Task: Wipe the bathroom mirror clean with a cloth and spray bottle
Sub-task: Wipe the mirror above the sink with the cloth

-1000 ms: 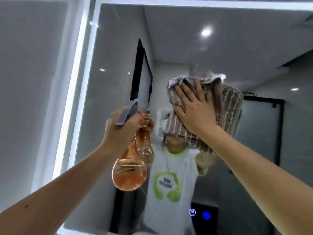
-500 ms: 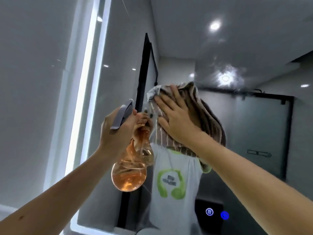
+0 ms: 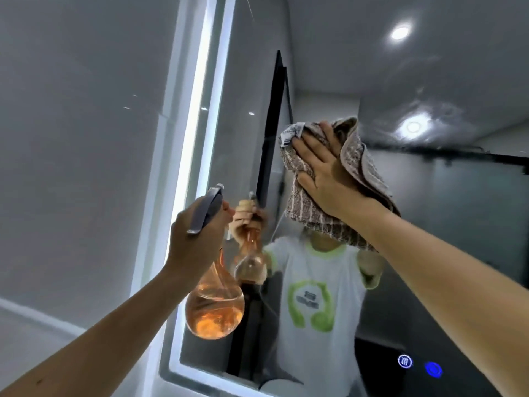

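The bathroom mirror (image 3: 443, 224) fills the right of the head view, edged on its left by a lit white strip. My right hand (image 3: 326, 173) lies flat, fingers straight, pressing a brown striped cloth (image 3: 303, 207) against the glass at mid-height. A white label sticks out at the cloth's upper left corner. My left hand (image 3: 194, 236) grips the neck of an orange, bulb-shaped spray bottle (image 3: 214, 313) with a grey trigger head, held a little in front of the mirror near its left edge. A smeared, hazy patch (image 3: 420, 121) shows on the glass up and right of the cloth.
A grey tiled wall (image 3: 86, 167) lies left of the mirror. Two glowing touch buttons (image 3: 419, 365) sit low on the glass at the right. The mirror reflects a person in a white shirt, a dark door frame and ceiling lights.
My right hand has slid the cloth leftward and a little down across the glass, then nudged it back to the right. The view has swung left. The bottle stays in my left hand.
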`<state>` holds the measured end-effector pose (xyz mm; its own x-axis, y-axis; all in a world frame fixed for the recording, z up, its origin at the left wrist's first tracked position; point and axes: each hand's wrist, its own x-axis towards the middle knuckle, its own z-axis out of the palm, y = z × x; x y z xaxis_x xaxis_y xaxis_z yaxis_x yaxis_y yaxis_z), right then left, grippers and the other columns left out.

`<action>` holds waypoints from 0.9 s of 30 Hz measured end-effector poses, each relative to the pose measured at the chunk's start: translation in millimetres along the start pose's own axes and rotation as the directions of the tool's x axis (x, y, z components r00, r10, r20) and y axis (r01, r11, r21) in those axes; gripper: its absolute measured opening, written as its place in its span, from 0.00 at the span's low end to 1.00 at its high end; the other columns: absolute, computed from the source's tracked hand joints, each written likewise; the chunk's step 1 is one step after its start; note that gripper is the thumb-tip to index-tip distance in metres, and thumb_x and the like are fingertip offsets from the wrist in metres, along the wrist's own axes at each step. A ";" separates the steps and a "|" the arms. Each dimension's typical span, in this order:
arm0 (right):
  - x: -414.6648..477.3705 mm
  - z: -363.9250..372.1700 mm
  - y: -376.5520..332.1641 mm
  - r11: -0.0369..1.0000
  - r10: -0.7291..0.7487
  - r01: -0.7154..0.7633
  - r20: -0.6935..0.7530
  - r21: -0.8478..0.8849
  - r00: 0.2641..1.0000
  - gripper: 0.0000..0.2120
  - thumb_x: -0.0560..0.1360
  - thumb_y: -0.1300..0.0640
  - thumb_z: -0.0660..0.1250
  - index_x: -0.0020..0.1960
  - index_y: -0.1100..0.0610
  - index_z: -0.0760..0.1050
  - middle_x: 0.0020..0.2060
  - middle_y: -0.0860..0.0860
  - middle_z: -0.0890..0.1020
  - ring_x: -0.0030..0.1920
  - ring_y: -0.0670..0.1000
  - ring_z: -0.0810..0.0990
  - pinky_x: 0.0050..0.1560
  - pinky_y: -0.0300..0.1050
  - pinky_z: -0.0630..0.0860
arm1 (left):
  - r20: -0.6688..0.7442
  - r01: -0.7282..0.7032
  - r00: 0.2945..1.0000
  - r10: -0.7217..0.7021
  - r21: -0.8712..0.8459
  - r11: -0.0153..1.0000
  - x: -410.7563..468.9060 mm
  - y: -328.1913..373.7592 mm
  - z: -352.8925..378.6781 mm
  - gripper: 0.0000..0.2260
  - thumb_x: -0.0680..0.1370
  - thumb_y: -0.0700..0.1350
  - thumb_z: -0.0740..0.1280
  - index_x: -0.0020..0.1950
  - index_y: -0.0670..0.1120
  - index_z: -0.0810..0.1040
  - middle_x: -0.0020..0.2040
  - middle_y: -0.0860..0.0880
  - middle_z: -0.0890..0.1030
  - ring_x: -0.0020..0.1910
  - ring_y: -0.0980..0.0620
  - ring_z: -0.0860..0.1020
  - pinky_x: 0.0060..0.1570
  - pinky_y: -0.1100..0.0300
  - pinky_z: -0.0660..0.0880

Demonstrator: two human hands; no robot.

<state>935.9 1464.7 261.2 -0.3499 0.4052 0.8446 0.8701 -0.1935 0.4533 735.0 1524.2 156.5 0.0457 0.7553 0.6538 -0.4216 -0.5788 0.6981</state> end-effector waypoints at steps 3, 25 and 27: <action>0.2 5.3 -4.5 1.000 0.016 -0.016 -0.020 -0.006 1.000 0.30 0.74 0.47 0.48 0.73 0.58 0.60 0.73 0.55 0.61 0.73 0.57 0.46 0.72 0.60 0.41 | -0.007 -0.095 0.995 0.096 0.076 0.993 -4.6 -6.2 -10.4 0.05 0.73 0.41 0.66 0.37 0.49 0.75 0.43 0.31 0.79 0.41 0.38 0.77 0.41 0.52 0.70; 51.8 61.6 -85.7 0.988 -0.155 0.152 0.107 0.035 0.982 0.26 0.79 0.54 0.56 0.75 0.57 0.54 0.75 0.54 0.55 0.75 0.57 0.44 0.73 0.52 0.34 | -0.147 -0.005 0.989 0.009 0.028 1.000 25.3 -20.7 -41.5 0.04 0.66 0.48 0.63 0.38 0.53 0.77 0.40 0.49 0.82 0.46 0.43 0.80 0.53 0.43 0.76; 35.1 61.7 -87.1 0.981 -0.194 0.192 0.107 0.025 0.975 0.26 0.78 0.53 0.54 0.74 0.56 0.56 0.74 0.53 0.57 0.75 0.57 0.46 0.72 0.49 0.33 | -0.137 -0.015 0.990 0.020 0.037 0.999 20.7 -17.4 -40.0 0.05 0.66 0.48 0.63 0.38 0.52 0.77 0.42 0.45 0.82 0.46 0.41 0.80 0.53 0.41 0.76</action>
<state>869.3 1551.0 233.8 -0.4726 0.5281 0.7055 0.7951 -0.0898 0.5998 707.1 1562.2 146.2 -0.0876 0.7786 0.6214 -0.3888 -0.6011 0.6983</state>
